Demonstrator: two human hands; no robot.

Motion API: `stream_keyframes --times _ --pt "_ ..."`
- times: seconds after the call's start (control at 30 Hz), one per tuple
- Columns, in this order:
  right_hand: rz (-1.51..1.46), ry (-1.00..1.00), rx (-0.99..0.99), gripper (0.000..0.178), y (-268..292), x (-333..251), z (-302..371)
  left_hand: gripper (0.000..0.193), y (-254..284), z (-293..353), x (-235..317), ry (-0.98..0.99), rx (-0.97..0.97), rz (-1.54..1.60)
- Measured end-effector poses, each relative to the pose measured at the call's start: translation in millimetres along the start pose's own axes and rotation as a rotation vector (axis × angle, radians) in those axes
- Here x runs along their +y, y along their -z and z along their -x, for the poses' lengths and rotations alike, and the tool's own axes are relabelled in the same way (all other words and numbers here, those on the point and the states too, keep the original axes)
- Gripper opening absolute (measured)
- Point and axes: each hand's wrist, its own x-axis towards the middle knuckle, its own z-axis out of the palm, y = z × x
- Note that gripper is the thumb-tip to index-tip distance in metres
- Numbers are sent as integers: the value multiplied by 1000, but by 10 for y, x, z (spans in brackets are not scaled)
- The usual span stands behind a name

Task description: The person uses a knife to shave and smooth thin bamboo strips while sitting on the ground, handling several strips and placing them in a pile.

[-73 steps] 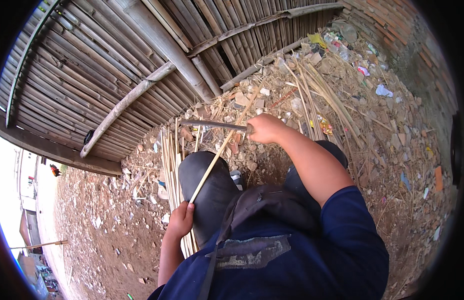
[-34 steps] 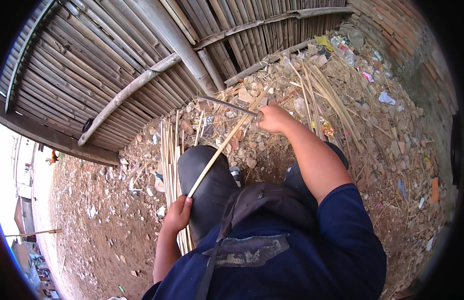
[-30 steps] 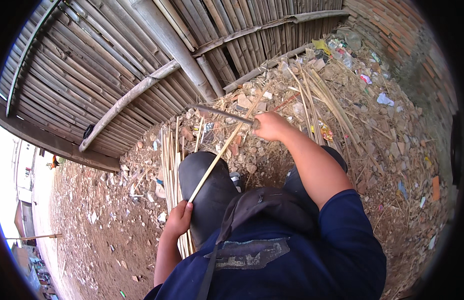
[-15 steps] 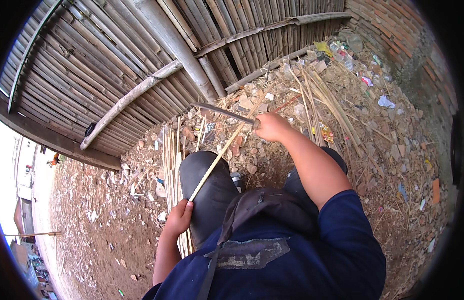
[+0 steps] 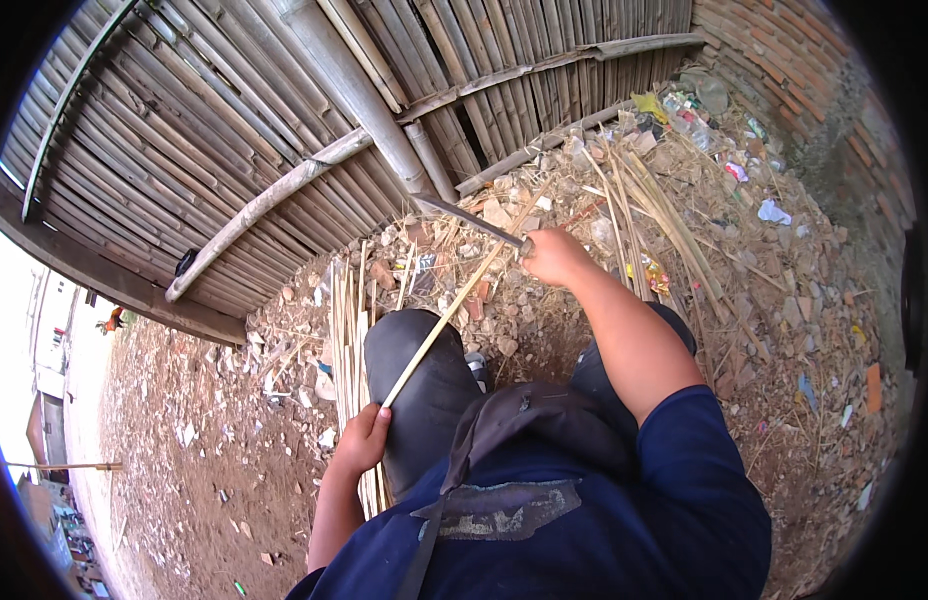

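Observation:
My left hand [image 5: 362, 440] is closed around the near end of a long pale bamboo strip [image 5: 436, 333], beside my left knee. The strip slants up and away to the right across that knee. In my right hand [image 5: 556, 257] is the handle of a long-bladed knife [image 5: 474, 222], its dark blade pointing to the far left. The blade crosses the strip near the strip's far part; whether its edge bites into it I cannot tell. A bundle of similar bamboo strips [image 5: 349, 340] lies on the ground along my left leg, partly hidden by my hand and knee.
A bamboo slat wall [image 5: 254, 130] with a thick upright pole [image 5: 349, 85] stands ahead. On the right rises a brick wall [image 5: 784, 60]. More split bamboo strips [image 5: 674, 220] lie on the rubble to the front right, near scattered litter [image 5: 694, 125].
The knife and my right hand have shifted slightly right and nearer. The strip stays in my left hand, and the whole view has tilted a little.

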Motion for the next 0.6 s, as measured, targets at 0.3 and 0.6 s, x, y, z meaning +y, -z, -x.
stream_keyframes --times 0.3,0.6 --pt "68 196 -77 38 4 -219 196 42 -17 -3 -43 -11 1 22" --pt "28 111 -116 32 72 -339 208 42 -37 8 -81 -30 21 31"
